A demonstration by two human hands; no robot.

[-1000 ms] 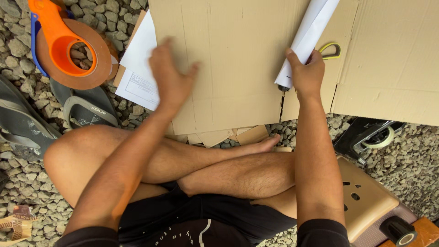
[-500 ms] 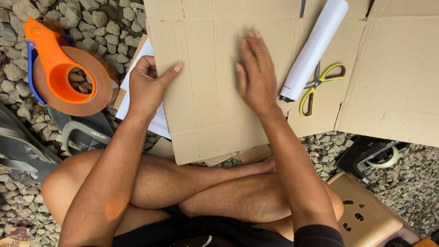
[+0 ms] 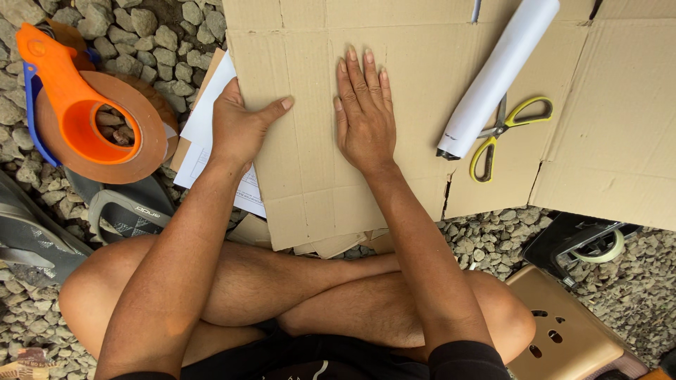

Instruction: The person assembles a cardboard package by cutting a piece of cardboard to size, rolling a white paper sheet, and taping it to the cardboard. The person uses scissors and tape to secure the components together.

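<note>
Right hand (image 3: 364,116) lies flat, fingers together, on the cardboard sheet (image 3: 310,169); left hand (image 3: 239,127) grips its nine-o'clock edge, thumb spread.

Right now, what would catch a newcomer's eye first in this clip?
The flattened cardboard sheet fills the upper middle of the view, with the right hand pressed flat on it and the left hand gripping its left edge. At far left, a bright orange tape dispenser with a brown roll lies on the gravel. Right of the hands, a white paper roll lies across yellow-handled scissors.
</note>
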